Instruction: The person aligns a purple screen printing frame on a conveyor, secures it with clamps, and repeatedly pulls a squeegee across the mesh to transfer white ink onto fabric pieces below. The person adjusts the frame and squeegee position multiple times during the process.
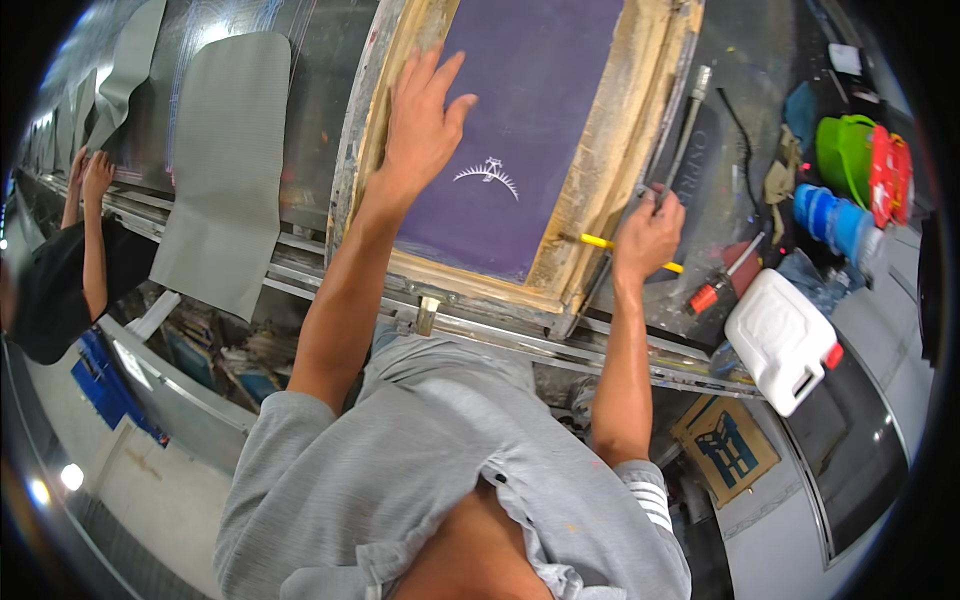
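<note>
A wooden-framed printing screen (590, 150) with purple mesh (520, 90) lies in front of me, a small white rayed arc design (487, 176) showing in its lower part. My left hand (425, 120) is over the frame's left rail and the mesh edge, fingers spread and holding nothing. Beside the right rail, my right hand (650, 235) is closed, its fingertips at the lower end of a long metal rod (690, 125). A thin yellow stick (597, 241) passes behind that hand and shows on both sides; what the fingers grip is hidden.
Grey sheets (225, 160) hang over the table edge at left, where another person's hands (97, 175) work. At right are a red-handled tool (705, 298), a white jug (782, 335), a blue bottle (830, 215) and green and red containers (845, 155). A metal rail (480, 322) runs along the front edge.
</note>
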Available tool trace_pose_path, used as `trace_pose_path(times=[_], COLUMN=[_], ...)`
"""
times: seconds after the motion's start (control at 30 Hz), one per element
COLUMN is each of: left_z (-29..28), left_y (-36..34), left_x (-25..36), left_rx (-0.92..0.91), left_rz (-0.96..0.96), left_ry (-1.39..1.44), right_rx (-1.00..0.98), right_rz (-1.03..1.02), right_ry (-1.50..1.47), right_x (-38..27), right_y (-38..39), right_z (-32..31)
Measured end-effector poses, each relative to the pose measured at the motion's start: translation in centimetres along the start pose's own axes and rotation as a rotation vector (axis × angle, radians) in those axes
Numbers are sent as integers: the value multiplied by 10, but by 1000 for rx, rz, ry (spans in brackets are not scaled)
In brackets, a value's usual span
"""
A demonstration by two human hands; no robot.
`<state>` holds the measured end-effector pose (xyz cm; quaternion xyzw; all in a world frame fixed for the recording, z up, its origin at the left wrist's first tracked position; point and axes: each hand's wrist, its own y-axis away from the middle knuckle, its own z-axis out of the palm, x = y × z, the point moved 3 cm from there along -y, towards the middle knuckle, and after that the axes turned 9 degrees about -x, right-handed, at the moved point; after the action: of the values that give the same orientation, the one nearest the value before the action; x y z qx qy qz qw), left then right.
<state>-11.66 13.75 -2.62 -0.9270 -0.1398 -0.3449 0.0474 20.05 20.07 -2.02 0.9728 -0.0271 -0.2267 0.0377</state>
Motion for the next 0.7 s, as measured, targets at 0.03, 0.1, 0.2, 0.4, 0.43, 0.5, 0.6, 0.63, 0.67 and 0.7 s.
trace_pose_path(times=[0.03,0.1,0.2,0.4,0.43,0.5,0.6,0.63,0.67,0.7], left_z=[-3,3,22,35,34,34,34,35,36,38], left_y=[-7,-6,26,35,34,38,46,51,56,62], left_x=[5,16,10,-3,-3,-4,-9,-11,-13,-13], left_rx=[-109,-335,-510,-419,-412,-384,-328,-310,-292,-281], left_rz=[-54,-168,-95,-41,-33,-8,36,31,26,12], left_ry=[-85,-242,-335,-210,-215,-222,-205,-184,-163,-162], right_rx=[5,14,26,27,21,6,11,18,11,4], right_rz=[-6,-18,-74,-81,-79,-76,-46,-52,-44,-36], right_ry=[-10,-17,-22,-50,-45,-48,-76,-67,-64,-60], right_x=[-2,-1,-1,-2,-2,0,-2,-4,-4,-3], right_y=[-1,-1,-2,-6,-6,-9,-8,-8,-7,-7], right_z=[0,-4,-7,-5,-5,-4,-4,-4,-4,-4])
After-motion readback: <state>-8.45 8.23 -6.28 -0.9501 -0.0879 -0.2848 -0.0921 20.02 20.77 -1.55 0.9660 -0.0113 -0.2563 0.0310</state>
